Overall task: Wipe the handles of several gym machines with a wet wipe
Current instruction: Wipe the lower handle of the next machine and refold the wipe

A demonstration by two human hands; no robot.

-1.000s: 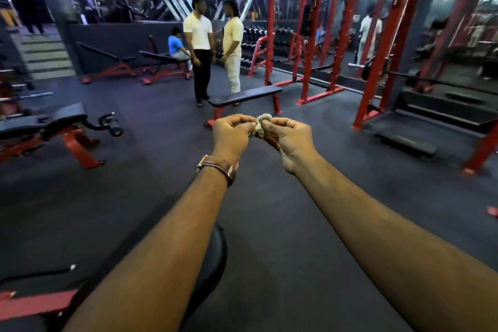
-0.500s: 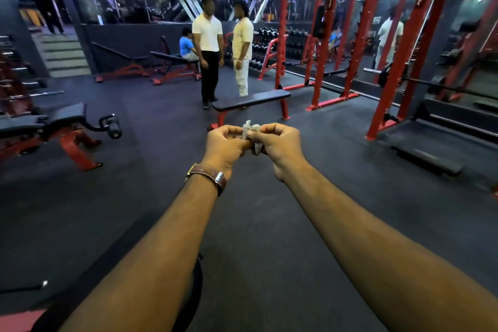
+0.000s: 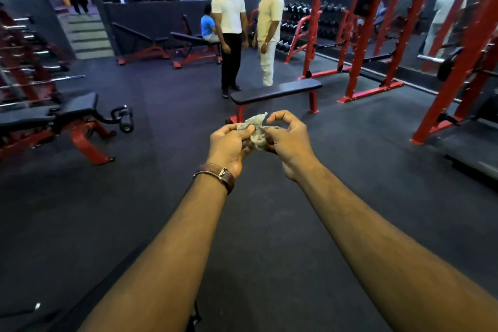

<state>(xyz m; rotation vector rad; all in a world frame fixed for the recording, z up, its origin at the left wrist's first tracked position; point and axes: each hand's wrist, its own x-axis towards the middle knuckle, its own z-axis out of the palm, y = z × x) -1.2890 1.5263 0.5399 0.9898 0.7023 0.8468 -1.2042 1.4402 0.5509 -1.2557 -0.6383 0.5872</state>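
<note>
Left hand [image 3: 229, 143] & right hand [image 3: 287, 140] both pinch the crumpled grey wet wipe [image 3: 256, 131] in mid-air, fingers curled round it. No handle touched now; wiping prob. still to do.

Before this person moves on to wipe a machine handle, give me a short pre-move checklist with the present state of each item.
1. Wet wipe in hand: ok, pinched between the left hand and right hand.
2. Wipe opened out for wiping: not ok, it is crumpled in a wad.
3. Wipe damp enough: cannot tell.
4. A handle within reach: not ok, both hands are over open floor, touching no machine.
5. Path ahead: ok up to the flat bench; two standing people are just beyond it.
6. Adjustable bench to the left unoccupied: ok.
</note>
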